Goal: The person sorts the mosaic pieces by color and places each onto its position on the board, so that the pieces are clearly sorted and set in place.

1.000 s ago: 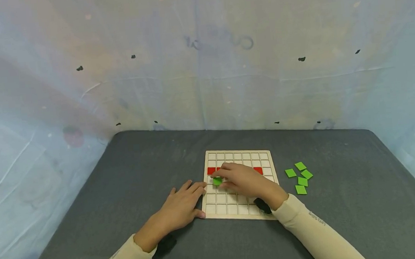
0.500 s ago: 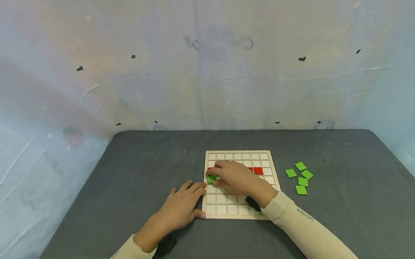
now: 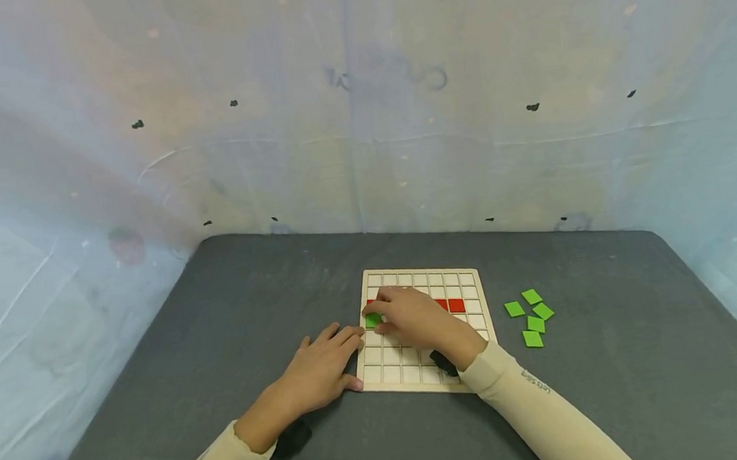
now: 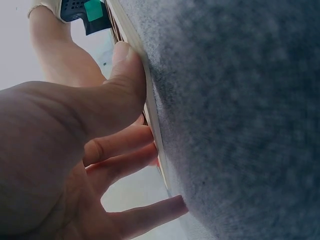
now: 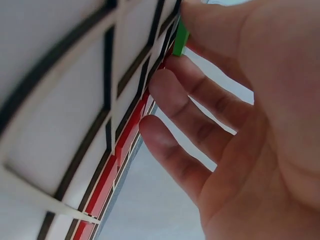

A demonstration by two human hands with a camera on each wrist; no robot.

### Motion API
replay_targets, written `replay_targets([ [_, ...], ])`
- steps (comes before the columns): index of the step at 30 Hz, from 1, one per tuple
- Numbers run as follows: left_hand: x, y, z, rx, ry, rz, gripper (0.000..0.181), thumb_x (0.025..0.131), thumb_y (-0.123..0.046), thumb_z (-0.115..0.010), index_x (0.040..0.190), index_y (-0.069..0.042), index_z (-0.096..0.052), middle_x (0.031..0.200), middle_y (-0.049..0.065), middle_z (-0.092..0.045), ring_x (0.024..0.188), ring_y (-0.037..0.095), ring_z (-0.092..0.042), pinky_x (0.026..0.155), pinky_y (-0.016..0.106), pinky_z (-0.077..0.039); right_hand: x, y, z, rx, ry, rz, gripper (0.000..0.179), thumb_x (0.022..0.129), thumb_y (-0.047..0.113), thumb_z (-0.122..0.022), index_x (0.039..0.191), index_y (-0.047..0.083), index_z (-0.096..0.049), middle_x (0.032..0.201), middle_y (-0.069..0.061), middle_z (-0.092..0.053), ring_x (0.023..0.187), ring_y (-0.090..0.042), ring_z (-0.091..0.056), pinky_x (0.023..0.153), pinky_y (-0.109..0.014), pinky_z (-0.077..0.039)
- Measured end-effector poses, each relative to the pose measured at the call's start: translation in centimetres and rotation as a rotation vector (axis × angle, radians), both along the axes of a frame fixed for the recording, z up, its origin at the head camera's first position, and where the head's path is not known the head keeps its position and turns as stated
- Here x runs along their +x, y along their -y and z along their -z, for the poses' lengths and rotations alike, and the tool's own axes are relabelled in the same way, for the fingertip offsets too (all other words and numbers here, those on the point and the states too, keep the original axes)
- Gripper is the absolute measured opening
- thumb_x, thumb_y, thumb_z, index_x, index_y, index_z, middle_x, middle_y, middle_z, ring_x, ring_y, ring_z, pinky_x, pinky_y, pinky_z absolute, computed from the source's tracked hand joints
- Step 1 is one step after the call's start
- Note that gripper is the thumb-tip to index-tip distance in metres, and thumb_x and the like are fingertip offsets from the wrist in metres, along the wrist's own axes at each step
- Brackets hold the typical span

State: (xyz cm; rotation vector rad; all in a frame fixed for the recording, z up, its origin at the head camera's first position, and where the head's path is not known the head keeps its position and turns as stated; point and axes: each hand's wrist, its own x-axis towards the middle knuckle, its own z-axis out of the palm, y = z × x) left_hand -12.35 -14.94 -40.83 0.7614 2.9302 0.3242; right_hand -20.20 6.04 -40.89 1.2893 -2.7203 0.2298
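A wooden grid board (image 3: 391, 375) lies on the grey table. My right hand (image 3: 418, 319) reaches over it from the right. Thumb and fingers pinch a green square tile (image 3: 373, 321) at the leftmost column; in the right wrist view the tile (image 5: 181, 40) stands tilted against the grid. Just above it runs a row of red tiles (image 3: 456, 306), partly hidden by the hand. My left hand (image 3: 320, 369) rests beside the board's left edge, fingers spread. In the left wrist view its thumb (image 4: 127, 70) and fingers touch the board's rim (image 4: 154, 117).
Several loose green tiles (image 3: 533, 339) lie on the table (image 3: 606, 327) to the right of the board. A pale sheet (image 3: 274, 158) with dark spots stands behind and at both sides of the table.
My right hand has moved left with the green tile, from around the second column to the leftmost one. The left hand keeps its place at the board's edge.
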Motion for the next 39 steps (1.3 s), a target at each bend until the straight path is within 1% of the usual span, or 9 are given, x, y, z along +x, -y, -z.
replay_targets([
  [6, 0.04, 0.08, 0.07, -0.003, -0.004, 0.005, 0.057, 0.079, -0.045, -0.076, 0.126, -0.017, -0.062, 0.146, -0.003, -0.051, 0.138, 0.035, -0.046, 0.094, 0.073, -0.043, 0.16, 0.20, -0.07, -0.002, 0.009, 0.007, 0.035, 0.093, 0.031, -0.072, 0.126, 0.021, -0.067, 0.101, 0.003, -0.062, 0.080, -0.010, -0.053, 0.079, -0.033, -0.050],
  [13, 0.03, 0.04, -0.01, 0.008, -0.045, 0.021, 0.052, 0.077, -0.043, -0.077, 0.120, -0.017, -0.063, 0.143, -0.003, -0.054, 0.133, 0.031, -0.050, 0.090, 0.072, -0.045, 0.35, 0.16, -0.11, -0.011, 0.012, 0.031, 0.034, 0.093, 0.032, -0.071, 0.125, 0.021, -0.066, 0.102, 0.003, -0.061, 0.080, -0.010, -0.051, 0.074, -0.031, -0.048],
  [20, 0.16, -0.02, -0.20, 0.006, -0.023, 0.012, 0.054, 0.077, -0.043, -0.077, 0.122, -0.017, -0.063, 0.143, -0.003, -0.054, 0.134, 0.032, -0.049, 0.091, 0.073, -0.044, 0.43, 0.09, 0.13, -0.027, 0.025, 0.041, 0.029, 0.095, 0.030, -0.069, 0.124, 0.021, -0.068, 0.103, 0.003, -0.062, 0.078, -0.008, -0.052, 0.073, -0.029, -0.048],
  [30, 0.10, 0.00, -0.17, -0.002, -0.009, -0.001, 0.055, 0.078, -0.044, -0.077, 0.124, -0.017, -0.062, 0.146, -0.003, -0.052, 0.137, 0.034, -0.047, 0.093, 0.073, -0.044, 0.31, 0.04, 0.08, -0.055, 0.000, 0.005, 0.024, 0.094, 0.023, -0.071, 0.118, 0.020, -0.070, 0.098, 0.002, -0.062, 0.075, -0.010, -0.052, 0.071, -0.029, -0.049],
  [36, 0.07, -0.01, -0.16, -0.004, -0.005, 0.001, 0.055, 0.078, -0.044, -0.077, 0.124, -0.018, -0.062, 0.146, -0.005, -0.051, 0.137, 0.034, -0.047, 0.093, 0.073, -0.043, 0.30, 0.12, -0.05, -0.038, 0.009, 0.009, 0.025, 0.093, 0.024, -0.072, 0.118, 0.021, -0.070, 0.098, 0.003, -0.062, 0.077, -0.010, -0.054, 0.073, -0.029, -0.049],
  [39, 0.03, -0.03, -0.12, -0.003, -0.006, 0.004, 0.055, 0.078, -0.045, -0.076, 0.124, -0.018, -0.062, 0.146, -0.005, -0.051, 0.137, 0.033, -0.047, 0.093, 0.073, -0.044, 0.44, -0.05, -0.33, -0.013, 0.023, 0.011, 0.028, 0.093, 0.027, -0.072, 0.120, 0.021, -0.068, 0.101, 0.003, -0.062, 0.079, -0.010, -0.055, 0.074, -0.029, -0.051],
])
